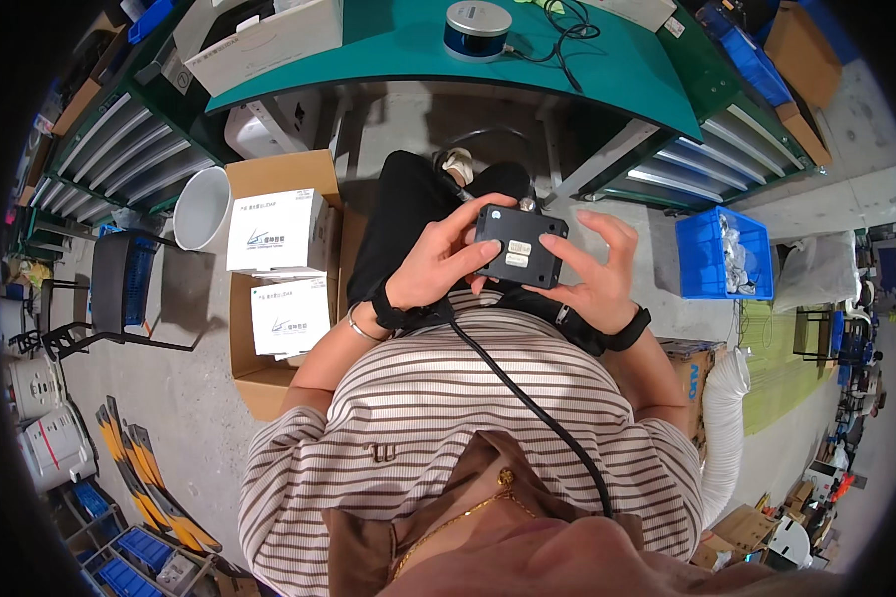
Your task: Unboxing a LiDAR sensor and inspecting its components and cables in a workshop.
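Observation:
Between my two hands, above my lap, is a flat black box-shaped device (534, 239) with two pale labels and a metal connector at its far edge. My left hand (440, 257) is closed on its left side, the thumb lying on the face with the labels. On the right side, my right hand (599, 271) pinches the device, its thumb and a fingertip touching the face and edge while other fingers stand away. The underside of the device is hidden. Both wrists wear black bands.
Ahead stands a green-topped table (388, 62) bearing a round silver-and-blue device (477, 32), a black cable (565, 40) and a white box (269, 45). A cardboard carton (257, 388) of white boxes is at my left, beside a white bin (204, 211). To the right is a blue crate (702, 261).

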Available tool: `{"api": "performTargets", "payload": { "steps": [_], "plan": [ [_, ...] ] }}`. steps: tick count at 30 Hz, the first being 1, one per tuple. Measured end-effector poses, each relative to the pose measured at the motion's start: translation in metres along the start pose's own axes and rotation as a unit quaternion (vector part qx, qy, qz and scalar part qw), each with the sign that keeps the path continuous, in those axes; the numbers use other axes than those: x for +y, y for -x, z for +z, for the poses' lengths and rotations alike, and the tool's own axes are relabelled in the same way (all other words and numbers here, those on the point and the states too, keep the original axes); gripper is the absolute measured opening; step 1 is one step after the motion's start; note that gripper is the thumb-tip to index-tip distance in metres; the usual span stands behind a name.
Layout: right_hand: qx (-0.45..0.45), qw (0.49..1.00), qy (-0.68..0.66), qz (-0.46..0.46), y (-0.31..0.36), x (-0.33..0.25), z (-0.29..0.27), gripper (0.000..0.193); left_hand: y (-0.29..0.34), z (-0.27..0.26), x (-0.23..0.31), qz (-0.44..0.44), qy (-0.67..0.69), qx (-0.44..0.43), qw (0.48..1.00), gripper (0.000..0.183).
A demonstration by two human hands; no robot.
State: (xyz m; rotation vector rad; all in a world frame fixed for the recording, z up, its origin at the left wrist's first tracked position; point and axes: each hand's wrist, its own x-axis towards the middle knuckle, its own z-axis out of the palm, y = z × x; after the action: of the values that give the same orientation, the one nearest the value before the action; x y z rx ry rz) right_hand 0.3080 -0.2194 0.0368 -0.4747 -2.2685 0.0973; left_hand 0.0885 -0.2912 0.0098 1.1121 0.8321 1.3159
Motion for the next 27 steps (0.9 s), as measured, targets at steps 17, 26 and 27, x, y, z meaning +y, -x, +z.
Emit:
{"api": "performTargets", "payload": {
  "steps": [17,26,27],
  "plan": [
    [0.071,0.989,-0.052,-0.116,0.013,0.017,0.002,0.053,-0.001,0.0,0.004,-0.019,-0.064,-0.131,0.989,0.049],
    [0.042,0.989,-0.127,-0.062,0.002,0.018,0.006,0.05,-0.01,-0.009,0.009,0.097,-0.22,-0.081,0.967,0.058],
    [0.057,0.981,-0.182,0.034,0.006,0.019,0.01,0.046,-0.014,-0.011,0.009,0.151,-0.23,-0.071,0.959,0.06]
  ]
}}
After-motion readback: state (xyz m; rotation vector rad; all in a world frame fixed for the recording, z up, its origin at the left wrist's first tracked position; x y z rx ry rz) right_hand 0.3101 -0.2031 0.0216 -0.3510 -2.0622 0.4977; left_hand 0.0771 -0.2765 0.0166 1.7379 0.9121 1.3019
